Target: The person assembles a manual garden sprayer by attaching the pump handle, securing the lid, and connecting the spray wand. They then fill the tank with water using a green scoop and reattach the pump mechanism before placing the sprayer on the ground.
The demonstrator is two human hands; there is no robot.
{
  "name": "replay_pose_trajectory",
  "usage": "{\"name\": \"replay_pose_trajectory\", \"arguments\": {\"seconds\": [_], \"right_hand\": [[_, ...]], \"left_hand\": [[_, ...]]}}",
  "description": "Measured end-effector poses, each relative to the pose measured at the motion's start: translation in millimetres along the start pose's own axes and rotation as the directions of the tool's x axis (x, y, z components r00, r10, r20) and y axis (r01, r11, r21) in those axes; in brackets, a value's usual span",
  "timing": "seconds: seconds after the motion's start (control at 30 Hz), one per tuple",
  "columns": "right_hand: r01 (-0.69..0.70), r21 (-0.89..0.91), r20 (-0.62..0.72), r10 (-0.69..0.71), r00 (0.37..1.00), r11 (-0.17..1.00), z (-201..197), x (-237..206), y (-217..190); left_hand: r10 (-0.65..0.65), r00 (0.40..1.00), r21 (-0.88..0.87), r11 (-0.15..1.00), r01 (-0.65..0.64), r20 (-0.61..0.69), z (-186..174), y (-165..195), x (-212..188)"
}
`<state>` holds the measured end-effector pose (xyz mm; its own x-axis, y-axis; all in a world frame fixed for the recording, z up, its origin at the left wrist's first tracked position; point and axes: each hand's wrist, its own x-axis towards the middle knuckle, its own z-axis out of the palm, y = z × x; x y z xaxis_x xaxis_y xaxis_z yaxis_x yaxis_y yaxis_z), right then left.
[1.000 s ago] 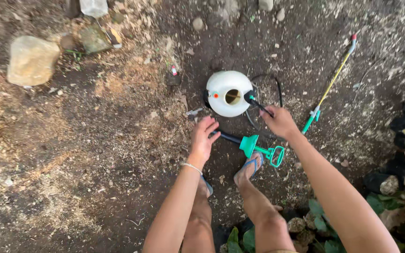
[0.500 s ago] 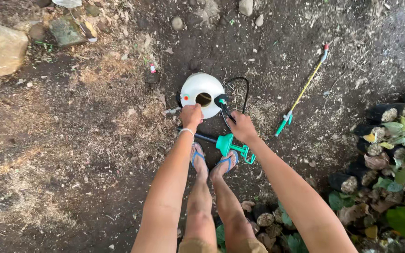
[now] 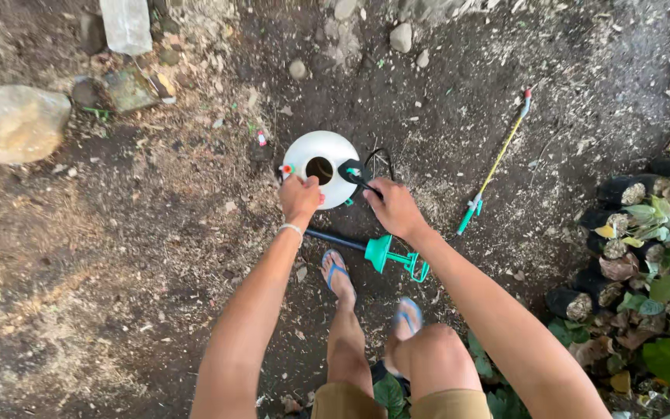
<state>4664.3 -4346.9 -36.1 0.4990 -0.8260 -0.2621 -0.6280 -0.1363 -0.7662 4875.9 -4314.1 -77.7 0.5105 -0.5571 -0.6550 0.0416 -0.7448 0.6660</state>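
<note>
Two bare hands reach down to a white pressure-sprayer tank (image 3: 321, 169) standing on dark soil, its round filler opening uncovered at the top. The left hand (image 3: 299, 198) is curled over the tank's near rim, fingers bent and pressing on the plastic beside the hole. The right hand (image 3: 394, 208) closes around the black hose fitting (image 3: 354, 172) on the tank's right side, with a loop of black hose (image 3: 382, 159) showing just behind it. Just in front of the tank, between it and the person's feet in blue flip-flops (image 3: 336, 270), lies the pump unit (image 3: 382, 253) with its green cap and handle and dark shaft, flat on the ground. Well to the right rests a yellow spray lance (image 3: 499, 161) with a green grip. A pale rock (image 3: 23, 122) sits far left, and black seedling bags (image 3: 622, 233) with leafy plants crowd the right edge.
</note>
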Motion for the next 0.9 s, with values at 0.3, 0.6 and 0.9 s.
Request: {"name": "replay_pose_trajectory", "arguments": {"seconds": [0.3, 0.6, 0.9], "right_hand": [[-0.057, -0.232, 0.049, 0.07, 0.996, 0.971, -114.7, 37.3, -62.9], [-0.072, -0.054, 0.252, 0.083, 0.964, 0.996, -131.3, 159.2, -52.3], [0.035, 0.293, 0.635, -0.222, 0.74, 0.956, -124.8, 271.9, -190.9]], "left_hand": [[0.101, 0.995, -0.054, 0.993, -0.102, -0.017, -112.8, 134.9, -35.4], [0.101, 0.974, 0.527, 0.849, 0.023, -0.205, -197.0, 343.6, 2.8], [-0.019, 0.936, 0.082, 0.995, 0.05, -0.352, -205.5, 504.1, 107.2]]}}
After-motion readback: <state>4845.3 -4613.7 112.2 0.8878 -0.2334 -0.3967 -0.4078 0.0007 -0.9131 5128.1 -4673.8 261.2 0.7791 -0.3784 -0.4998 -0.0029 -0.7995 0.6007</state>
